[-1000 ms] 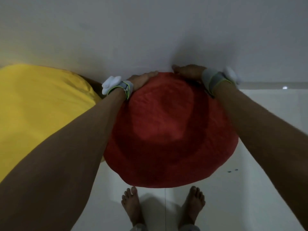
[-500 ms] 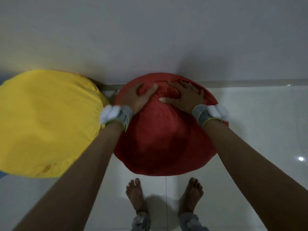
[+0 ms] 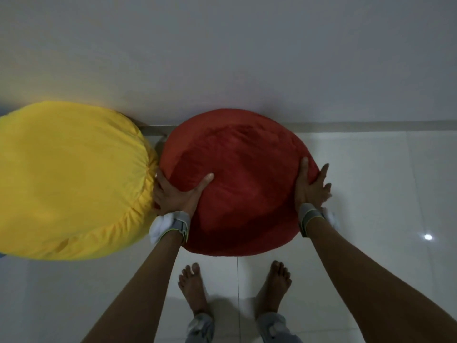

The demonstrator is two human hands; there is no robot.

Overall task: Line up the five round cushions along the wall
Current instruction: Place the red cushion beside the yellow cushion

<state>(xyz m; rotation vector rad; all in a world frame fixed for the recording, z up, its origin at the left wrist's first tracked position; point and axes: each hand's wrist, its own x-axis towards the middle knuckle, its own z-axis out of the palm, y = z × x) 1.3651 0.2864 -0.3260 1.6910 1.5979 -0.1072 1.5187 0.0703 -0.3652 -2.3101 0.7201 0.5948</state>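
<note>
At the left, against the wall (image 3: 222, 58), a yellow cushion (image 3: 71, 179) lies on the floor (image 3: 383, 184); its right side touches the red cushion (image 3: 237, 189), which lies on the floor too, its far edge up at the wall. Between the two goes the left hand (image 3: 174, 196); its thumb lies flat on top of the red cushion and its fingers go down into the seam between the cushions, so I cannot tell if they are curled or straight. On the other side the right hand (image 3: 310, 188) is spread, fingers straight, pressing the right flank of the red cushion with the thumb on top.

What can go wrong, I think: a push to the left would squeeze the left hand and shove the yellow cushion out of line; the tiles look glossy, so a soft cushion may slide off the wall; pulling the left hand out may drag both edges.

For room: the left is closed by the yellow cushion; behind stands the wall; to the right the floor along the skirting (image 3: 371, 125) is open; the bare feet (image 3: 194, 285) stand near the front edge.
</note>
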